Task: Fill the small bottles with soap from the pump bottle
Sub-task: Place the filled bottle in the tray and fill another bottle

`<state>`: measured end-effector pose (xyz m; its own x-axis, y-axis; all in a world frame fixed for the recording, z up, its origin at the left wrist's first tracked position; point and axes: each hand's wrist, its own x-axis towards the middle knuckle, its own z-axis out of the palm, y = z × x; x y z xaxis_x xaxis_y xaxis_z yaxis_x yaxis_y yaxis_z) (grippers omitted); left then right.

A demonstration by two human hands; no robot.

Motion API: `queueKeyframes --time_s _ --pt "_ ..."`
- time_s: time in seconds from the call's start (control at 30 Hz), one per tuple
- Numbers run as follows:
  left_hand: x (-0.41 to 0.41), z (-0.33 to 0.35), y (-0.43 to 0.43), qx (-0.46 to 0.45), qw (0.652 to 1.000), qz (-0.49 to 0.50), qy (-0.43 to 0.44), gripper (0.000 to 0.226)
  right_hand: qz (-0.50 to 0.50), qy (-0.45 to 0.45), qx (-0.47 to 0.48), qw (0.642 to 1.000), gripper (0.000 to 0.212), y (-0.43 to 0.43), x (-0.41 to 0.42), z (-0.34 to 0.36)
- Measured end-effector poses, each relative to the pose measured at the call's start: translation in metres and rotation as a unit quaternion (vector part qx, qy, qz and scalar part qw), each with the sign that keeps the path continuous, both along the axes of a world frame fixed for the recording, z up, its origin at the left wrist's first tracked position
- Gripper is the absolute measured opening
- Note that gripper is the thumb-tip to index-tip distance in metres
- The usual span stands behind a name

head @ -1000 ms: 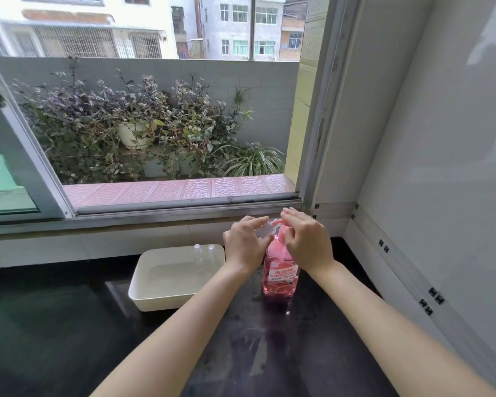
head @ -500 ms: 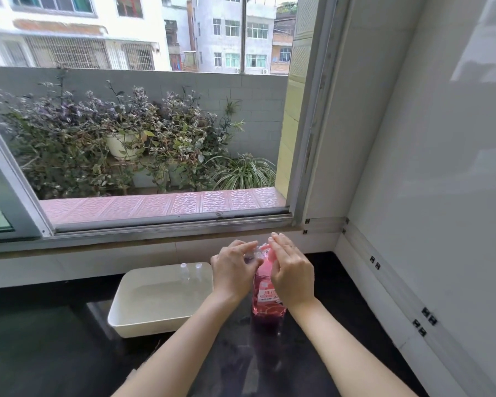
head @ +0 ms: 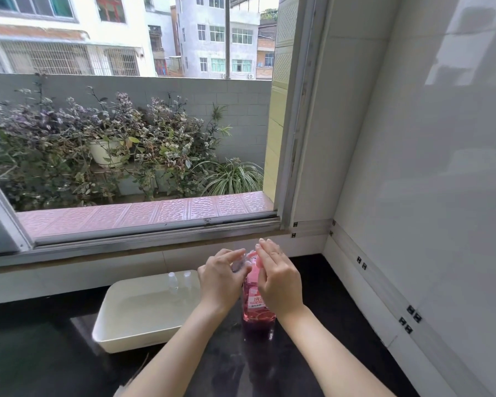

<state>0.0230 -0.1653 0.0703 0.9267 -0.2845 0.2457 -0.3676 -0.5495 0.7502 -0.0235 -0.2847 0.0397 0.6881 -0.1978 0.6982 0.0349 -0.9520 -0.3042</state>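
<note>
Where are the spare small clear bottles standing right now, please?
The two small clear bottles stand at the far edge inside the white rectangular tray, just left of the left hand.

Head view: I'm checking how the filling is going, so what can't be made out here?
- Small bottle in the left hand: blurred, fingers cover it; fill level unreadable.
- Pump bottle nozzle: the right hand hides it.
- Two bottles in the tray: too small to tell contents.
</note>
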Motion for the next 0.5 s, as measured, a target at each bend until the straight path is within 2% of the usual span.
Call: queueKeyframes --time_s 0.33,0.5 --pt "-0.002 0.014 -0.001 -0.015 1.000 -0.005 -0.008 0.032 0.016 0.056 -0.021 0.998 0.025 -0.005 -0.002 0.049" --pt "-0.004 0.013 0.000 -0.035 0.999 -0.010 -0.010 0.033 0.008 0.021 0.015 1.000 0.032 0.002 -0.003 0.025"
